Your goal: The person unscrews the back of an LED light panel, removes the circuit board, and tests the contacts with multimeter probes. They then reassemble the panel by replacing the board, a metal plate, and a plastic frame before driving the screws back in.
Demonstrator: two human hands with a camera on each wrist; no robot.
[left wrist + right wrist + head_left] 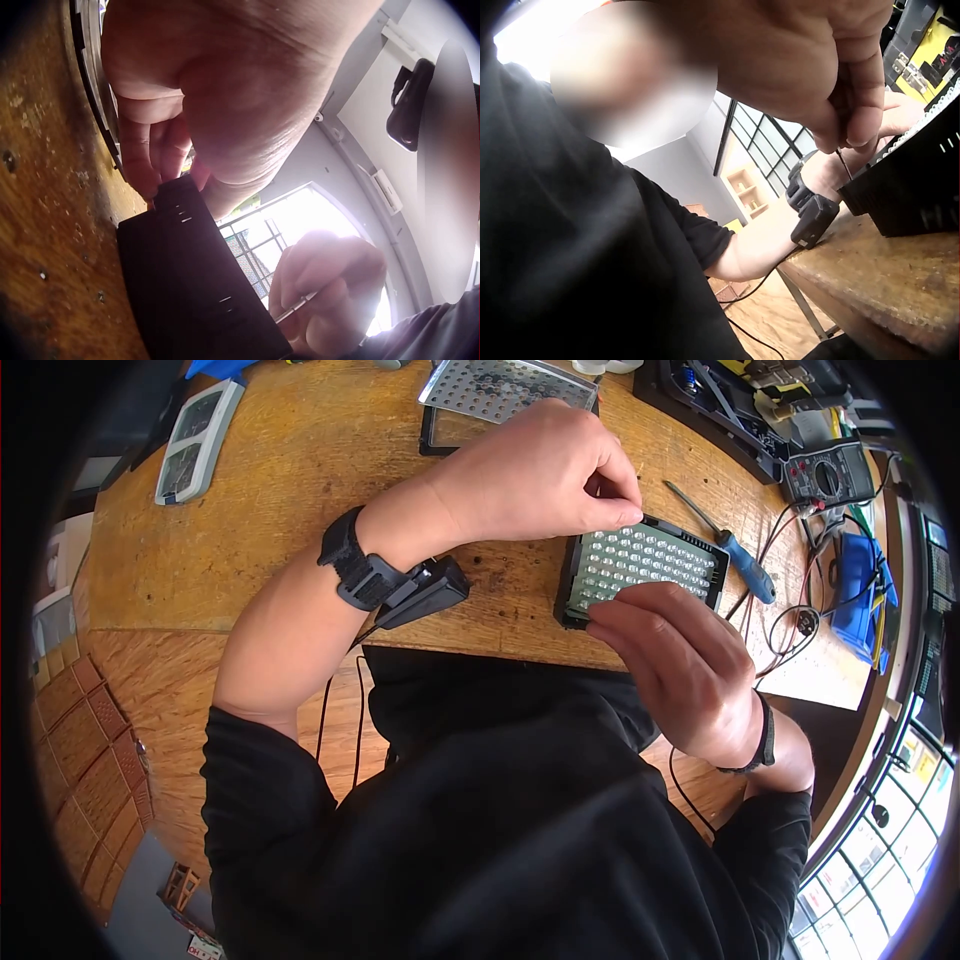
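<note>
A black rectangular LED panel with rows of small clear lenses (645, 565) lies on the worn wooden desk (300, 510), near its front edge, directly before the person. The left hand (535, 475) rests at the panel's far left corner, fingers curled and thumb and forefinger pinched together at the rim — the left wrist view shows the fingertips against the black casing. The right hand (680, 660) sits at the near edge of the panel, fingers curled around a thin metal pin-like tool (296, 307); the right wrist view shows this thin shaft (843, 161) pinched between finger and thumb, just above the casing's edge. The hands are apart, one at each long side of the panel.

Just right of the panel lies a blue-handled screwdriver (735, 545), not touching it. Beyond it, a dark multimeter (828, 475) with red and black leads stands at the desk's far right. A perforated metal sheet (505, 385) lies at the far edge, and a grey flat device (195, 440) at the far left — both well apart from the hands.
</note>
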